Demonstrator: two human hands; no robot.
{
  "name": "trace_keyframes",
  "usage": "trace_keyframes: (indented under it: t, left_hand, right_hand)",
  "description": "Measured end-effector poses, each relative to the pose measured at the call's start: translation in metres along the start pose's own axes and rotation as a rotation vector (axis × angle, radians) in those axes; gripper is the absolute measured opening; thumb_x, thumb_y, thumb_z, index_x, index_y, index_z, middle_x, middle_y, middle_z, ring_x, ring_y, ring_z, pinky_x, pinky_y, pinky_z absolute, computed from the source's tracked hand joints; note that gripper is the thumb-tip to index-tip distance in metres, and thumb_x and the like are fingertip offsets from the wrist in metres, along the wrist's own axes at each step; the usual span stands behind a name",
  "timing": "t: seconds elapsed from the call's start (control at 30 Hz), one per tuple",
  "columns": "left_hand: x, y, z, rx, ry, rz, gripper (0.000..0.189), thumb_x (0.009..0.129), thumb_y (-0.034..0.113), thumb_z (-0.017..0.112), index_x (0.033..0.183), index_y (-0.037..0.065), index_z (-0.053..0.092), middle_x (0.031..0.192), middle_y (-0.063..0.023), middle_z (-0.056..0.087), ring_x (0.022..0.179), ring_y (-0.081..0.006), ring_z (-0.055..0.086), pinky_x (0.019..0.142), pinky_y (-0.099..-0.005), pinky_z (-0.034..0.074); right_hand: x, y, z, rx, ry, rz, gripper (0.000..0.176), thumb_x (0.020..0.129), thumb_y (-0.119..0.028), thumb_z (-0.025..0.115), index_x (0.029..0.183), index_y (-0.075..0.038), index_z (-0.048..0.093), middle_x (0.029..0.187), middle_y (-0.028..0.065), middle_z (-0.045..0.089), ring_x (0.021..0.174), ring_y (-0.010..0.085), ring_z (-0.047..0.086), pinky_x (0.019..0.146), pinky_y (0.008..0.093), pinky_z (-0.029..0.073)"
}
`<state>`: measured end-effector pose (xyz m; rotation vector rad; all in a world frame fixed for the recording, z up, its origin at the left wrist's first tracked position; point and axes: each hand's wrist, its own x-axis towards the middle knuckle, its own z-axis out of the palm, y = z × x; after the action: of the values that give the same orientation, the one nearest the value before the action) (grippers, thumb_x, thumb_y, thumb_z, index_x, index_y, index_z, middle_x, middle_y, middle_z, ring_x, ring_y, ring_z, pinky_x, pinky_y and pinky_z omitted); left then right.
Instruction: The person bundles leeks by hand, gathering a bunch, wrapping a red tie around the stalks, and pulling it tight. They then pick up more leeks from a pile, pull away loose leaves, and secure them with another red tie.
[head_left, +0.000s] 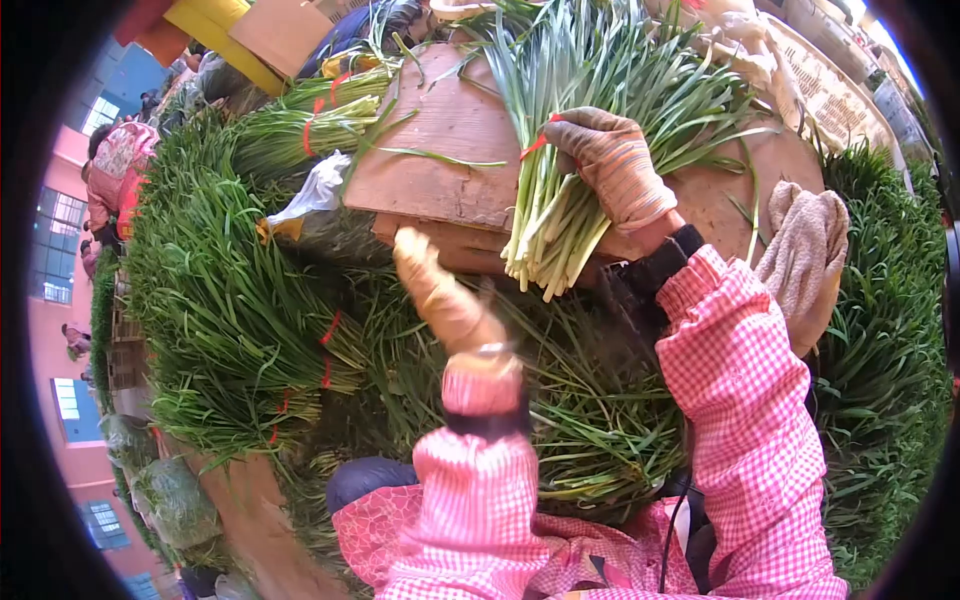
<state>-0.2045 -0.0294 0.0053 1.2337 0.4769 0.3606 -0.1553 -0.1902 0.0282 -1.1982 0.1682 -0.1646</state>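
My right hand [615, 168], in a dirty work glove, is closed at a bunch of long flat-leaved greens with pale stems, like garlic chives [560, 215]. Its thumb and finger pinch at a red tie [540, 138] that crosses the stems. The bunch rests on a wooden board [440, 160], cut ends hanging over the near edge. Blurred by motion, my gloved left hand [445, 288] is apart from the bunch, by the board's front corner. Its fingers are too smeared to read.
Tied bunches of greens [240, 300] are heaped on the left, and more greens [880, 380] lie on the right. Loose leaves [600, 440] cover the space before me. A cloth [805, 240] hangs at the board's right edge. Another person [120, 170] is at far left.
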Motion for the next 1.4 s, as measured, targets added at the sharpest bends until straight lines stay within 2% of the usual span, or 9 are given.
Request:
trace_keyframes:
  t: [0.27, 0.4, 0.6, 0.87, 1.0, 1.1, 1.13, 1.2, 1.4]
  left_hand:
    - [-0.016, -0.032, 0.035, -0.312, -0.086, -0.166, 0.059, 0.094, 0.038, 0.046, 0.131, -0.007, 0.035, 0.135, -0.0222, 0.038, 0.117, -0.0307, 0.044, 0.102, -0.0366, 0.032]
    - [-0.015, 0.013, 0.016, 0.788, -0.427, 0.75, 0.095, 0.071, 0.039, 0.075, 0.137, -0.006, 0.024, 0.135, -0.0257, 0.036, 0.127, -0.0366, 0.033, 0.107, -0.0401, 0.025]
    - [-0.006, 0.001, 0.051, 1.271, -0.743, 0.528, 0.129, 0.05, 0.041, 0.086, 0.142, 0.0, 0.005, 0.131, -0.024, 0.042, 0.109, -0.0378, 0.053, 0.088, -0.0391, 0.046]
    - [0.05, 0.034, 0.024, 1.402, -0.815, 1.345, 0.109, 0.052, 0.021, 0.081, 0.141, 0.004, 0.019, 0.117, -0.0159, 0.052, 0.081, -0.0311, 0.06, 0.064, -0.0373, 0.049]
    - [0.069, 0.027, 0.03, 1.822, -0.896, 0.877, 0.103, 0.055, 0.041, 0.08, 0.136, 0.001, 0.029, 0.128, -0.0119, 0.046, 0.105, -0.0293, 0.056, 0.098, -0.0496, 0.034]
    - [0.052, 0.027, 0.055, 1.782, -0.725, 1.035, 0.105, 0.055, 0.05, 0.077, 0.132, -0.004, 0.031, 0.129, -0.0149, 0.045, 0.123, -0.032, 0.04, 0.105, -0.0577, 0.02]
    - [0.049, 0.015, 0.061, 1.774, -0.551, 1.216, 0.102, 0.057, 0.049, 0.077, 0.131, -0.004, 0.031, 0.122, -0.0155, 0.047, 0.117, -0.03, 0.046, 0.101, -0.0518, 0.029]
    - [0.047, 0.002, 0.076, 1.747, -0.679, 0.769, 0.105, 0.054, 0.047, 0.079, 0.13, -0.004, 0.028, 0.116, -0.0142, 0.047, 0.11, -0.0289, 0.049, 0.093, -0.044, 0.038]
    - [0.038, -0.003, 0.053, 1.605, -0.656, 0.944, 0.124, 0.044, 0.061, 0.076, 0.136, -0.004, 0.023, 0.121, -0.0109, 0.044, 0.095, -0.02, 0.052, 0.078, -0.0333, 0.044]
  right_hand:
    - [-0.002, -0.013, -0.002, -0.05, 0.039, -0.08, 0.013, 0.078, -0.012, 0.068, 0.085, -0.001, 0.066, 0.062, -0.0017, 0.056, 0.053, 0.0049, 0.047, 0.049, 0.0189, 0.036]
    - [0.0, 0.001, -0.005, -0.011, 0.051, -0.097, 0.015, 0.078, -0.012, 0.068, 0.087, -0.001, 0.066, 0.066, -0.0011, 0.058, 0.055, 0.0068, 0.05, 0.052, 0.0209, 0.039]
    - [0.005, -0.004, 0.001, -0.074, 0.009, -0.012, 0.014, 0.078, -0.011, 0.069, 0.089, -0.002, 0.066, 0.07, -0.001, 0.06, 0.058, 0.0069, 0.051, 0.053, 0.0207, 0.041]
    - [-0.004, -0.024, -0.005, 0.08, 0.047, -0.091, 0.009, 0.078, -0.009, 0.065, 0.082, -0.001, 0.066, 0.064, 0.0006, 0.058, 0.053, 0.0085, 0.05, 0.05, 0.0213, 0.039]
    - [0.0, 0.016, 0.013, -0.061, 0.02, -0.07, 0.012, 0.08, -0.012, 0.065, 0.085, -0.001, 0.066, 0.064, -0.0009, 0.058, 0.054, 0.0066, 0.047, 0.049, 0.0218, 0.038]
    - [0.002, 0.023, 0.019, -0.056, 0.076, -0.145, 0.013, 0.08, -0.013, 0.065, 0.086, -0.002, 0.066, 0.063, -0.0016, 0.056, 0.053, 0.0059, 0.046, 0.048, 0.0219, 0.037]
    - [0.001, 0.016, 0.025, -0.079, 0.094, -0.167, 0.013, 0.08, -0.013, 0.065, 0.086, -0.002, 0.066, 0.062, -0.0018, 0.056, 0.053, 0.0059, 0.046, 0.048, 0.022, 0.037]
    - [-0.006, 0.013, 0.025, -0.01, 0.072, -0.075, 0.014, 0.081, -0.014, 0.065, 0.086, -0.001, 0.066, 0.063, -0.0019, 0.056, 0.054, 0.006, 0.046, 0.05, 0.022, 0.038]
    - [0.02, 0.019, 0.005, -0.581, -0.093, -0.317, 0.027, 0.081, -0.027, 0.067, 0.097, -0.005, 0.068, 0.08, 0.0081, 0.067, 0.071, 0.0168, 0.063, 0.067, 0.0288, 0.049]
